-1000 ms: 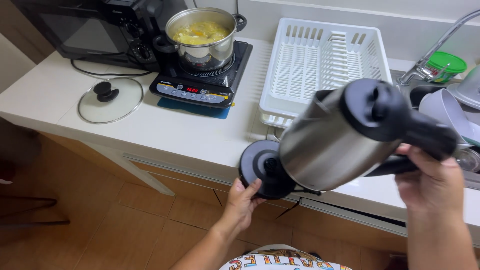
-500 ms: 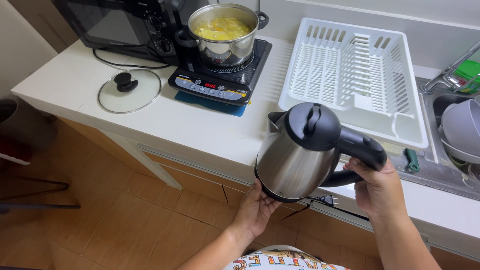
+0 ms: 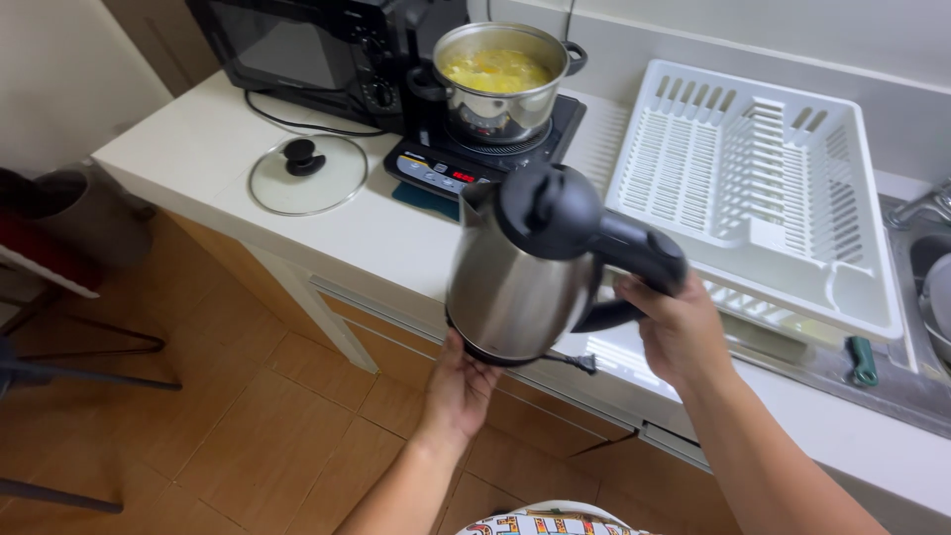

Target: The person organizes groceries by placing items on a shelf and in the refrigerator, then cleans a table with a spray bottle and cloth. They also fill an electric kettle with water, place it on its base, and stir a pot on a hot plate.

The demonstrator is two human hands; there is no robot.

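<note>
Our right hand has its fingers curled tight round the black handle of the steel kettle, while the left hand cups the kettle's round base from below, fingers spread against its underside. A moment ago the kettle lay tipped on its side with the base pulled away from it; now it stands nearly upright in our grip with the base seated under it, held in the air just off the front edge of the bench. A short cord and plug dangle between our hands. Beyond the fingers, a pot of yellow soup sits on an induction cooker. Left of it lie a glass lid and a black microwave. Behind the right hand a white dish rack fills the bench, leaving open only the strip ahead of the kettle.
</note>
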